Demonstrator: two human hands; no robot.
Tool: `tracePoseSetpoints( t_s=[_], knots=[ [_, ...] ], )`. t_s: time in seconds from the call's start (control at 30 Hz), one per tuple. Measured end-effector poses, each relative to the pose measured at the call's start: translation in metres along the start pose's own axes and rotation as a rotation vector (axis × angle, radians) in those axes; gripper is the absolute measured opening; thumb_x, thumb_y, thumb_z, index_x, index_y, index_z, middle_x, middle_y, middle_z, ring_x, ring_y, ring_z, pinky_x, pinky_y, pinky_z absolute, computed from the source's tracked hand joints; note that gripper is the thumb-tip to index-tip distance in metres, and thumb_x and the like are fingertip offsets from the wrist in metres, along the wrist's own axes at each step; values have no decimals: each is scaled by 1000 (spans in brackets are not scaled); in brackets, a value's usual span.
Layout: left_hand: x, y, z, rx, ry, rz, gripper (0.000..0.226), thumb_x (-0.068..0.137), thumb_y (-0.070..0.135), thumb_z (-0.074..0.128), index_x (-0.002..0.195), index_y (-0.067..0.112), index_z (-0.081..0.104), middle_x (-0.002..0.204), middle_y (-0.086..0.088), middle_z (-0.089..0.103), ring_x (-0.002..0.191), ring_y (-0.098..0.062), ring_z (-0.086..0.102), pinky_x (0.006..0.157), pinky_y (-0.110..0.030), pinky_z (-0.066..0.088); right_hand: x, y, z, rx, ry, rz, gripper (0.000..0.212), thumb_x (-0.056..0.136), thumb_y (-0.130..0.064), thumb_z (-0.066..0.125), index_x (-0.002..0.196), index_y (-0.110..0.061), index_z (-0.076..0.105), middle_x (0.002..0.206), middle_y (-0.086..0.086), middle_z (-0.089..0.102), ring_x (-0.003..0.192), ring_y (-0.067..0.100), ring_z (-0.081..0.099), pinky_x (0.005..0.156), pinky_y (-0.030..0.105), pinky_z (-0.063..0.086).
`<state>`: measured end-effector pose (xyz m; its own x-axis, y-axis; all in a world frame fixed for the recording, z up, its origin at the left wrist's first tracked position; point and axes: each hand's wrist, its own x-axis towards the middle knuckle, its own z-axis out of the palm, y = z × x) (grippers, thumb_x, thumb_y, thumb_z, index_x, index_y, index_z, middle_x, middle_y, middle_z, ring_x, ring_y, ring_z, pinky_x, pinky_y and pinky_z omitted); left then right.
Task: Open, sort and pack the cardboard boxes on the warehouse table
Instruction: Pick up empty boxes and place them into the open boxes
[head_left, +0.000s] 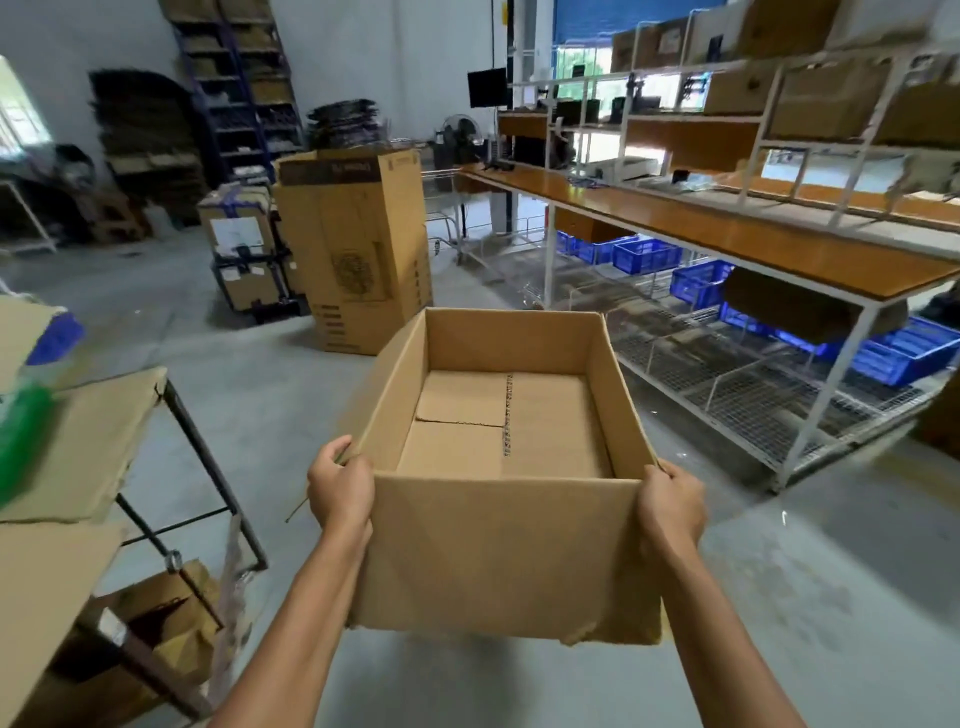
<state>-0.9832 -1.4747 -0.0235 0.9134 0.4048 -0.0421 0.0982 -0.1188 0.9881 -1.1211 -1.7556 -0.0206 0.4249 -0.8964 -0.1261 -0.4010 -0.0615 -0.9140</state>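
With arms outstretched, both hands grip the open box.

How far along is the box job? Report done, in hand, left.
Done: the open box is assembled, bottom flaps shut. In hand: left hand and right hand grip its near corners, holding it above the floor. Left: it is empty, and taped boxes are sealed.
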Motion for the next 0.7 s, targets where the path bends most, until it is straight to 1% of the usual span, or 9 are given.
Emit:
tracePoseSetpoints(
  t_s=[0.1,0.2,0.27,0.33,0.4,0.5,0.57,0.7],
  knots=[
    [22,-2,20,4,77,-24,37,84,11,60,119,21,67,109,-3,69,97,-26,64,85,-36,51,40,-13,34,-39,-77,-6,22,93,-16,50,100,-7,70,95,17,66,97,41,60,84,42,47],
    [47,-9,32,9,153,-45,40,84,10,59,122,19,66,111,-2,68,93,-23,60,82,-32,47,68,-21,72,-64,-149,-35,27,92,-17,50,107,-10,71,103,19,70,100,42,61,86,42,48],
    [65,-12,38,10,197,-60,40,85,9,59,123,16,65,111,-3,66,94,-24,59,82,-32,46,85,-26,102,-69,-186,-46,28,90,-17,51,108,-11,71,103,19,70,100,42,61,86,42,49],
    [86,-18,42,-1,241,-74,40,85,9,60,124,17,65,111,-3,65,100,-27,60,87,-35,48,99,-35,133,-73,-238,-63,27,87,-18,50,102,-10,71,98,20,69,98,43,61,82,41,47],
    [114,-27,47,0,274,-101,41,85,11,59,124,20,64,112,-2,64,104,-28,60,95,-41,50,114,-47,171,-80,-296,-71,27,85,-19,50,98,-9,71,95,21,69,96,42,61,80,41,47],
    [163,-42,59,-32,321,-142,42,85,12,58,126,21,63,124,-4,64,111,-27,60,100,-45,50,140,-70,237,-119,-351,-82,29,88,-21,53,104,-7,71,101,21,70,99,42,61,82,39,47],
    [202,-53,68,-56,345,-164,43,87,12,58,129,20,62,128,-6,63,116,-28,59,103,-46,49,157,-86,287,-120,-408,-97,31,86,-22,52,103,-6,72,103,22,70,100,42,61,83,39,48],
    [282,-60,86,-70,382,-221,40,90,12,56,129,19,63,128,-6,64,117,-27,60,102,-46,50,185,-127,378,-190,-461,-139,32,88,-21,51,105,-4,72,106,23,70,104,41,61,84,38,48]
  ],
)
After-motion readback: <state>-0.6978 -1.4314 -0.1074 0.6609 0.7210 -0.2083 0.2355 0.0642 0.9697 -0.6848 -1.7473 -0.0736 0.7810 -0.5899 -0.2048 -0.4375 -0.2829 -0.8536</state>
